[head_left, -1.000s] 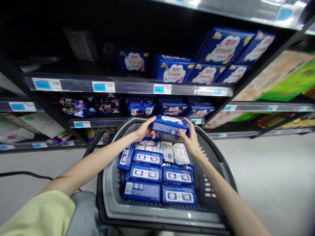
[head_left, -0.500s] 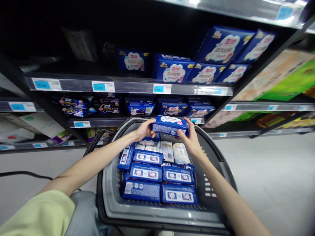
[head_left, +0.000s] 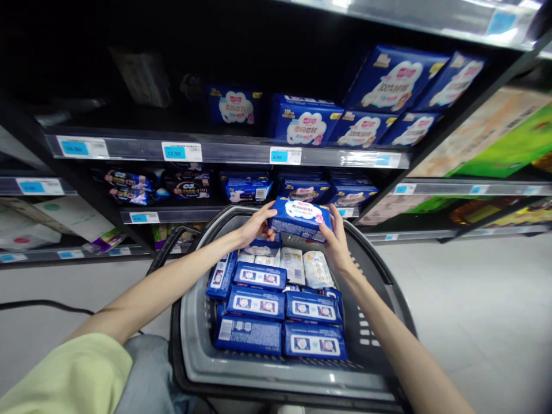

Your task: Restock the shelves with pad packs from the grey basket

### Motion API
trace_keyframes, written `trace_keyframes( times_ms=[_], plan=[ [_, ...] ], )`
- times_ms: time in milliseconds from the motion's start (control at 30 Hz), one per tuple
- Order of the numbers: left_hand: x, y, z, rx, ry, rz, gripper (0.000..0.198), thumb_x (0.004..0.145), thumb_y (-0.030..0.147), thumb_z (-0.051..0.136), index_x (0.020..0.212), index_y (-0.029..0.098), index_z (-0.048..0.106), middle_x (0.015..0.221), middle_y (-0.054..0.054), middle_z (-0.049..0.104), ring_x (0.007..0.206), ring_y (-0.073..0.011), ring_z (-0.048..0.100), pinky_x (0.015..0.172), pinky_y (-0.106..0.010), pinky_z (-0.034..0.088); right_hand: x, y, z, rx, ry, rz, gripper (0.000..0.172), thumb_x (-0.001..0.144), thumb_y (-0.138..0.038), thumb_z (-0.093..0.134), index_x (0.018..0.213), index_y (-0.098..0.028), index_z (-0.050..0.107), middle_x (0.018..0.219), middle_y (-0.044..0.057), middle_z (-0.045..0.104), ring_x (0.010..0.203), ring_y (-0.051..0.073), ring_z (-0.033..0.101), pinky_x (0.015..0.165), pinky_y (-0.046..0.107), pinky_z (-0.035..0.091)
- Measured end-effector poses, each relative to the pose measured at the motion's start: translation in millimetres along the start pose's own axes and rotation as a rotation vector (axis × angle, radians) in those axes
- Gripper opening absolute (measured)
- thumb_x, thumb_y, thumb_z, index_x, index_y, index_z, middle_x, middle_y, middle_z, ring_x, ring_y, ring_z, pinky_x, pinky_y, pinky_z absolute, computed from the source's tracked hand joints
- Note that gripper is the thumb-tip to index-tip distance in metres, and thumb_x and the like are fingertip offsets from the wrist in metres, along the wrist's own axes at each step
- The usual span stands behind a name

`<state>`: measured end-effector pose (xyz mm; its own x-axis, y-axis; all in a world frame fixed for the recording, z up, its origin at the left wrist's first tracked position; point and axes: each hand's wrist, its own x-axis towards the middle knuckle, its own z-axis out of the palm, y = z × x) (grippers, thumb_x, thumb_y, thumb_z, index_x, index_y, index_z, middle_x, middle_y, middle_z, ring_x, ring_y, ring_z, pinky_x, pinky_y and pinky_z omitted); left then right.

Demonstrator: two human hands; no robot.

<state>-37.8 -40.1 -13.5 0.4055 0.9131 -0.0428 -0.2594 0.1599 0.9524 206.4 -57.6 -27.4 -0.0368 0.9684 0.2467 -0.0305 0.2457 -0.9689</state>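
Observation:
A blue pack of sanitary pads [head_left: 299,217] with a white cloud label is held between both hands, above the far end of a grey shopping basket [head_left: 284,374]. My left hand [head_left: 257,223] grips its left end, and my right hand [head_left: 337,238] has its right end, thumb on the near side. The label is turned partly up towards me. Below, the basket holds several blue packs [head_left: 254,302] laid in rows, one blue pack [head_left: 222,275] standing along the left wall, and smaller whitish packs [head_left: 318,269] at the far side.
Ahead, a dark shelf unit [head_left: 233,150] carries blue packs [head_left: 306,122] on its upper shelf and more packs [head_left: 187,187] on the lower one. Price tags [head_left: 181,152] line the shelf edges. Green boxes [head_left: 506,149] stand on the right. A black cable [head_left: 47,303] crosses the left floor.
Both hands have raised the held pack slightly and tipped it, so its cloud label shows more fully. The packs in the basket have stayed in place.

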Motion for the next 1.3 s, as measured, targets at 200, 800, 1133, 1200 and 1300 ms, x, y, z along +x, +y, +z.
trace_keyframes(
  times_ms=[200,800,1133,1200,1300],
  plan=[
    [-0.9,5.4,1.2,0.032,0.147,0.081,0.084,0.085,0.042,0.062,0.159,0.029,0.024,0.052,0.008,0.053,0.047,-0.0121,0.056,0.051,-0.023,0.049,3.4,-2.4,6.1,0.235,0.071,0.123,0.071,0.077,-0.048,0.078,0.140,-0.036,0.048,0.150,0.006,0.048,0.128,0.031,0.056,0.082,0.046,0.063],
    [4.2,1.7,-3.6,-0.003,0.176,0.159,0.085,0.083,0.044,0.062,0.157,0.022,0.028,0.048,0.012,0.044,0.039,-0.0091,0.047,0.045,-0.021,0.042,1.7,-14.2,7.2,0.214,-0.027,0.204,0.057,0.078,-0.054,0.075,0.128,-0.032,0.058,0.142,0.006,0.056,0.062,0.014,0.067,0.059,0.036,0.059],
    [4.2,2.5,-2.6,0.001,0.151,0.131,0.088,0.083,0.045,0.061,0.159,0.025,0.023,0.054,0.011,0.047,0.041,-0.0082,0.046,0.047,-0.022,0.045,1.1,-11.1,5.5,0.185,-0.014,0.146,0.062,0.076,-0.049,0.077,0.131,-0.037,0.050,0.152,0.005,0.045,0.076,0.018,0.070,0.065,0.039,0.062],
    [4.0,2.7,-2.9,0.004,0.141,0.133,0.086,0.084,0.044,0.061,0.159,0.025,0.023,0.054,0.011,0.046,0.041,-0.0083,0.047,0.048,-0.023,0.045,0.9,-11.0,4.7,0.199,-0.023,0.138,0.060,0.076,-0.047,0.078,0.129,-0.037,0.051,0.150,0.005,0.046,0.075,0.017,0.070,0.066,0.039,0.062],
    [3.4,3.3,-3.3,0.007,0.131,0.143,0.084,0.085,0.042,0.061,0.159,0.025,0.024,0.056,0.010,0.048,0.042,-0.0082,0.048,0.048,-0.022,0.044,1.0,-9.3,3.9,0.201,-0.032,0.129,0.059,0.076,-0.046,0.078,0.128,-0.037,0.052,0.150,0.005,0.046,0.071,0.015,0.068,0.065,0.038,0.061]
  ],
)
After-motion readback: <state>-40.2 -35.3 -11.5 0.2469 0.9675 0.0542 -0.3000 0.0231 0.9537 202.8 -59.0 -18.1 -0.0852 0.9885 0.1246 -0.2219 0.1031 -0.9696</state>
